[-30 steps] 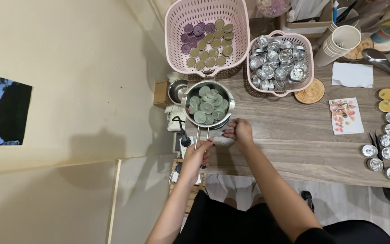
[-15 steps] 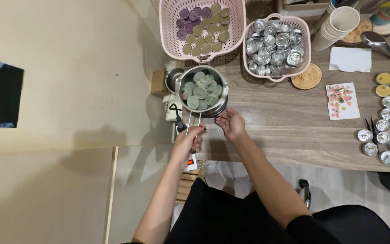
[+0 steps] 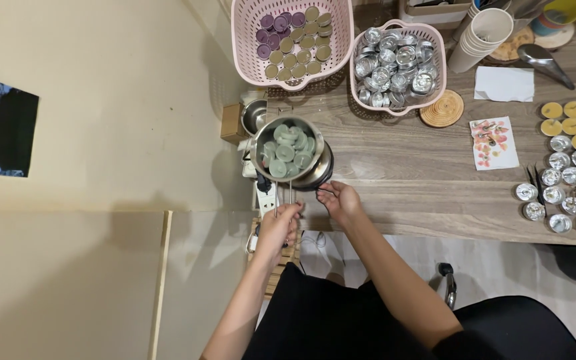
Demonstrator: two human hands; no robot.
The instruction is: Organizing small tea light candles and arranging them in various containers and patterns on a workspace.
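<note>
Pot (image 3: 288, 150) of grey-green wax discs sits at the table's (image 3: 401, 180) left end, and it is your landmark. Your left hand (image 3: 280, 223) is just below it, fingers clenched around the pot's thin wire handle (image 3: 283, 197), which runs straight down from the rim. Your right hand (image 3: 341, 200) is just right of that handle, at the pot's lower right edge, fingers curled; you cannot tell whether it grips anything. A smaller metal cup (image 3: 255, 115) stands just above and left of the pot. Above the pot is a pink basket (image 3: 295, 40) of purple and olive candles; up and to the right, a second basket (image 3: 398, 65) of empty foil cups. Far right of the pot lie yellow candles (image 3: 575, 119) and more foil cups (image 3: 568, 193).
</note>
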